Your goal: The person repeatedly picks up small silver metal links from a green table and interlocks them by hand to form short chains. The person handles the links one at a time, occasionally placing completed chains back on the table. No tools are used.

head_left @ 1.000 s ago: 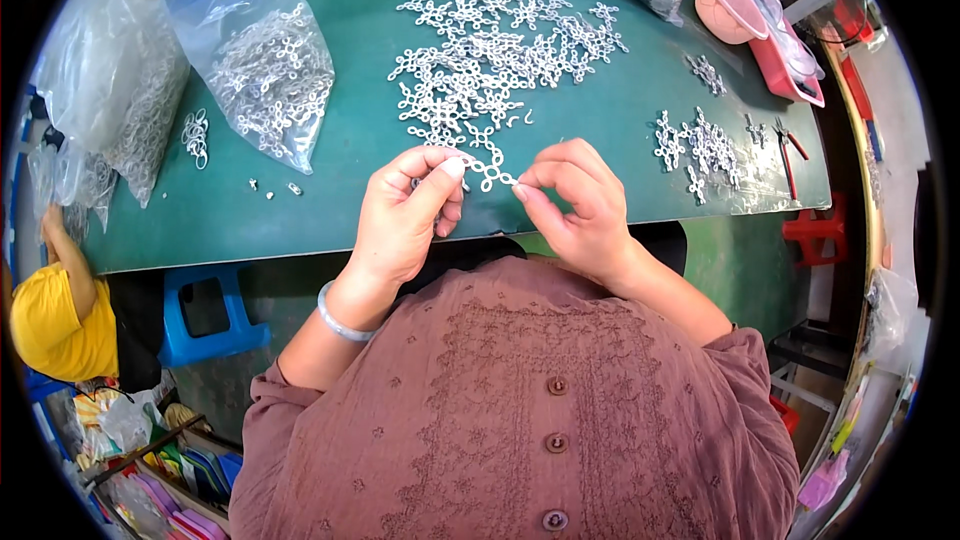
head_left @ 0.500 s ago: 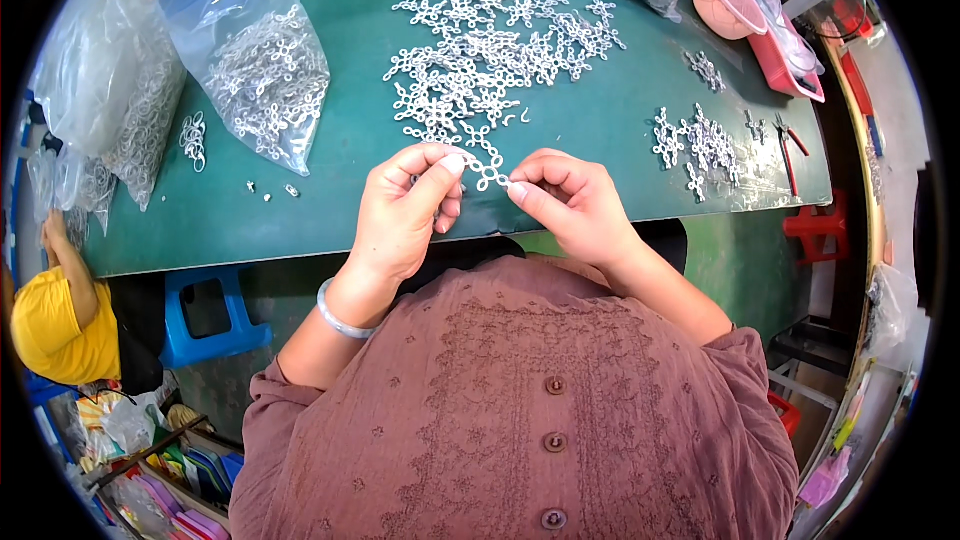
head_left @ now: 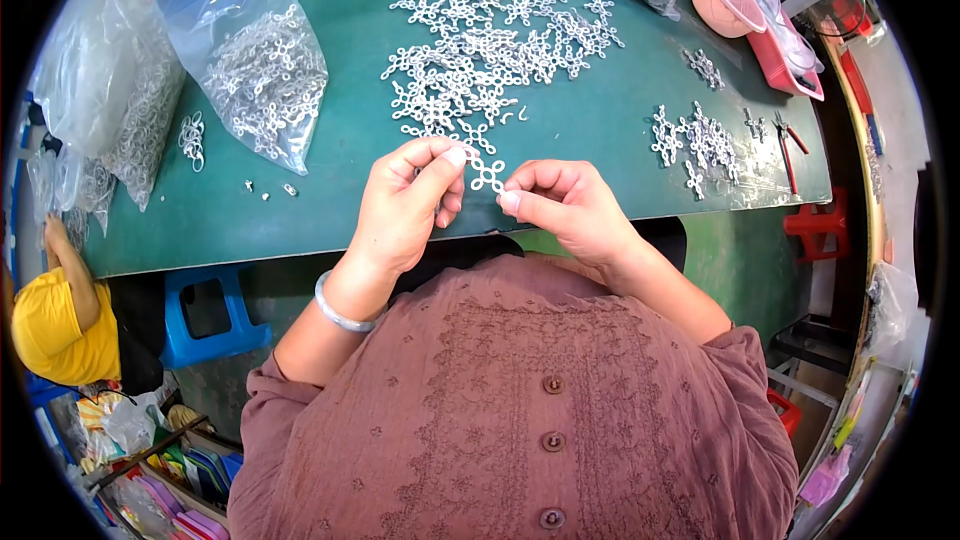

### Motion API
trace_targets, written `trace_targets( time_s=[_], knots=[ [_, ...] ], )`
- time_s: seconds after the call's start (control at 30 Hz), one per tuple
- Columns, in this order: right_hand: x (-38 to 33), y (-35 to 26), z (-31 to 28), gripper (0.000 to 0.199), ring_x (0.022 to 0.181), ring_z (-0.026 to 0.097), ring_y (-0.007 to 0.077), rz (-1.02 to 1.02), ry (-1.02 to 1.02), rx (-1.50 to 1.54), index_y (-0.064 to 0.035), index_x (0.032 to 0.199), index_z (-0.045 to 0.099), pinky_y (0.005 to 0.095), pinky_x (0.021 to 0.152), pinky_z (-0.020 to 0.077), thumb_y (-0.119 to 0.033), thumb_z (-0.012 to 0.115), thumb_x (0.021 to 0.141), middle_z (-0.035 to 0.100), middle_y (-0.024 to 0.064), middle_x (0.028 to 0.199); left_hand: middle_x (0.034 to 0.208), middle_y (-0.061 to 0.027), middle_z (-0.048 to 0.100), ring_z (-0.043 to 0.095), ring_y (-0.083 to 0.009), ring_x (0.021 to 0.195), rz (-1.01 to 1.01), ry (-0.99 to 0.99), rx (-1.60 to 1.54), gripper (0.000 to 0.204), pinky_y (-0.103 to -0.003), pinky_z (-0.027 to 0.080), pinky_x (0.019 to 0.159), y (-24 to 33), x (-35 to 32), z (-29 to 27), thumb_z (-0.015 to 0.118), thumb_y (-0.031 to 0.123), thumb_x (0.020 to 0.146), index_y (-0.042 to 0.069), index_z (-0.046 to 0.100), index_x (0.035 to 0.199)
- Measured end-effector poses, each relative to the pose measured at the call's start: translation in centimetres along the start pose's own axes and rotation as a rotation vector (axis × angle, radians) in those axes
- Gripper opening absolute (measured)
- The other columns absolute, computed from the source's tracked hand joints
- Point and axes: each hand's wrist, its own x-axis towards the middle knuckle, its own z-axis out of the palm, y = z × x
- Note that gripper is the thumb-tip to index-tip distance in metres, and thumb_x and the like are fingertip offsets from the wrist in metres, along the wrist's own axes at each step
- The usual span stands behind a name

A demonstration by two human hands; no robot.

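Observation:
Between my two hands, just above the near edge of the table, is a silvery cross-shaped link piece [head_left: 487,176] made of small rings. My left hand [head_left: 412,195] pinches its left side between thumb and forefinger. At its lower right ring my right hand [head_left: 562,202] closes in a similar pinch, fingers curled. Just beyond the hands spreads a loose heap of like silvery link pieces [head_left: 480,55]. A couple of small curved bits [head_left: 515,114] lie at the heap's near right side.
On the green table [head_left: 350,60], a clear bag of link pieces [head_left: 265,80] and bulging bags of rings [head_left: 140,140] stand left. Smaller clusters [head_left: 710,140], red-handled pliers [head_left: 790,155] and a pink basket [head_left: 728,2] are right. A person in yellow [head_left: 62,325] sits far left.
The cross-shaped piece has turned slightly and now shows more squarely between my fingers. My right hand has shifted a little left and down; my left hand stays nearly in place.

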Motion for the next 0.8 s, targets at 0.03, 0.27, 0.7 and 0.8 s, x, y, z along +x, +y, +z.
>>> trace_targets(
  time_s=[0.03,0.27,0.7,0.8],
  knots=[
    [0.0,0.1,0.0,0.01,0.065,0.048,0.0031,0.022,-0.014,0.012,0.0007,0.084,0.06,0.0176,0.058,0.0384,-0.009,0.061,0.08,0.056,-0.0021,0.073,0.063,0.0007,0.05,0.044,-0.0052,0.05,0.001,-0.01,0.026,0.014,-0.017,0.033,0.042,0.0,0.2,0.0,0.051,0.014,0.087,0.002,0.059,0.088],
    [0.1,0.1,-0.3,0.012,0.062,0.047,0.0048,0.024,-0.007,0.031,-0.0006,0.083,0.06,0.0185,0.058,0.039,-0.012,0.063,0.078,0.056,-0.0006,0.072,0.063,0.0014,0.05,0.044,-0.0053,0.049,-0.01,-0.057,0.051,0.014,-0.018,0.032,0.041,0.2,1.2,0.3,0.051,0.015,0.087,0.003,0.058,0.087],
    [0.1,0.3,-0.4,0.011,0.062,0.047,0.0051,0.002,0.036,0.084,-0.0014,0.081,0.058,0.0187,0.058,0.039,-0.008,0.065,0.076,0.057,0.0,0.073,0.063,0.0013,0.051,0.045,-0.0052,0.05,-0.016,-0.051,0.016,0.015,-0.016,0.033,0.041,0.7,0.6,0.5,0.051,0.015,0.087,0.003,0.059,0.091],
    [0.2,0.5,-0.2,0.009,0.061,0.048,0.0049,-0.065,0.078,-0.03,-0.0011,0.078,0.058,0.0188,0.056,0.0392,-0.006,0.064,0.075,0.055,-0.0007,0.071,0.063,0.0014,0.051,0.045,-0.005,0.05,-0.002,-0.056,0.016,0.015,-0.016,0.033,0.041,0.6,0.5,0.6,0.051,0.015,0.087,0.003,0.059,0.092]
  ],
)
